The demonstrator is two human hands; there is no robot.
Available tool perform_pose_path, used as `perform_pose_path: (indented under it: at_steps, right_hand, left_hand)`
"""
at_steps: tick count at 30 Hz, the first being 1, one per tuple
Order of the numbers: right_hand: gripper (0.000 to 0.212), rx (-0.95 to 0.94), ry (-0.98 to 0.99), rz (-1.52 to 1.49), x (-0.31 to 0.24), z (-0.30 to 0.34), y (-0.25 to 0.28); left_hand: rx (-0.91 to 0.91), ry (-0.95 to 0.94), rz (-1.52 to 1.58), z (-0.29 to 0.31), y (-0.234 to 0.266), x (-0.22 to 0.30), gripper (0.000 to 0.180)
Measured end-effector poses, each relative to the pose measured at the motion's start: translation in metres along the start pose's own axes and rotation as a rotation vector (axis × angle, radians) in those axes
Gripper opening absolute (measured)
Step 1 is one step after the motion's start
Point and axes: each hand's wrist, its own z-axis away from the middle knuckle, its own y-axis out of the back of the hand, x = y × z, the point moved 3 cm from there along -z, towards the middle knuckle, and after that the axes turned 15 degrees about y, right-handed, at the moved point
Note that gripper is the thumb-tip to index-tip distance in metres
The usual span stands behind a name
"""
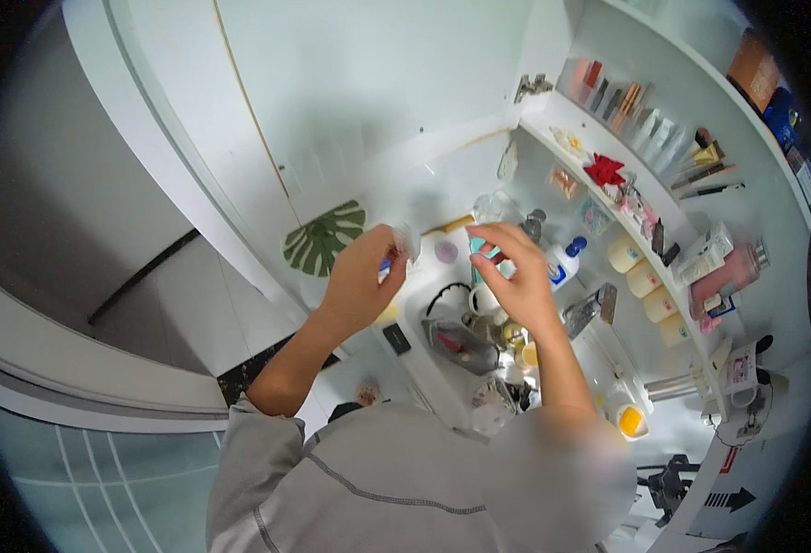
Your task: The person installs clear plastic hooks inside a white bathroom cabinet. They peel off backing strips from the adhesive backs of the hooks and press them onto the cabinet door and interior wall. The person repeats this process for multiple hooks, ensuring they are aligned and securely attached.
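My left hand [361, 275] is raised at the middle, its fingers closed on a small clear, crinkled plastic-like piece [407, 241]. A bit of blue shows by its fingers; I cannot tell what that belongs to. To its right, my right hand [520, 281] has its thumb and fingers apart, with nothing seen between them. A teal object [476, 260] shows just beside the right fingertips, partly hidden, and it appears to lie beyond the hand. Between the hands, a round pale purple spot [446, 251] sits on a white surface.
Below my hands, a grey pouch [461, 345] and a dark headband [447, 297] lie among small containers. A white pump bottle with a blue top [564, 263] stands right. Open shelves [599, 198] hold cosmetics and several cream jars [643, 278]. A green leaf-shaped decoration [327, 238] is at left.
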Motion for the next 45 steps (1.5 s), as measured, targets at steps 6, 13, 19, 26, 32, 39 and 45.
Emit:
perform_pose_path:
  at_steps: [6,13,19,26,32,39,45]
  right_hand:
    - [0.022,-0.107,0.56,0.445,-0.068,-0.045,0.006]
    - [0.015,-0.047,0.574,0.526,-0.045,-0.06,0.003]
    - [0.015,0.01,0.594,0.426,-0.023,-0.084,0.009]
    - [0.011,0.145,0.471,0.193,-0.006,-0.104,0.01]
    - [0.007,0.463,0.242,-0.131,0.009,-0.103,-0.002]
    - [0.019,0.521,0.286,-0.144,0.005,-0.1,-0.009]
    - [0.025,0.397,0.511,0.08,-0.003,-0.109,0.032]
  left_hand:
    - [0.285,-0.456,-0.393,-0.022,0.02,0.039,0.032]
    - [0.438,-0.719,-0.634,-0.039,0.035,0.053,0.037]
    - [0.433,-0.895,-0.653,-0.064,0.042,0.054,0.033]
    - [0.254,-0.563,-0.256,-0.114,0.057,0.066,0.04]
    - [-0.053,0.01,0.599,-0.134,0.021,0.068,0.045]
    - [-0.385,0.262,0.642,-0.141,0.009,0.058,0.037]
    - [-0.666,0.434,0.633,-0.141,0.027,0.064,0.051]
